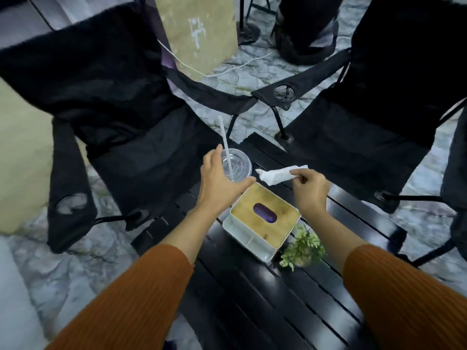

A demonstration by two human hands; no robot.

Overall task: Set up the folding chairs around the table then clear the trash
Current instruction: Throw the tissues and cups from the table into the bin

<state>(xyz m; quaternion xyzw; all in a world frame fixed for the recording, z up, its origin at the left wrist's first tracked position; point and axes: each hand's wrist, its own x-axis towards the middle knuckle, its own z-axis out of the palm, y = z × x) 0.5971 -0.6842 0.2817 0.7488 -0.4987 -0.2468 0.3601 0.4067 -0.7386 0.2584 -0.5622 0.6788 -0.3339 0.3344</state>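
Hands at the trash on a black slatted metal table [265, 294]

Left hand [219, 178] curves open around a clear plastic lidded cup [237, 165] with straw, fingers beside its rim; right hand [309, 188] pinches a crumpled white paper napkin [278, 174] held above the tabletop.

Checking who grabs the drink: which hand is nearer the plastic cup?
Left. The left hand curls around the plastic cup; the right hand is off to its right, pinching a crumpled napkin.

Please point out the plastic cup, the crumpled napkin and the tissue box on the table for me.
plastic cup [238, 164]: head view, on its clear lid beside the straw.
crumpled napkin [276, 175]: head view, on the middle of the white paper.
tissue box [283, 207]: head view, on its wooden top right of the slot.
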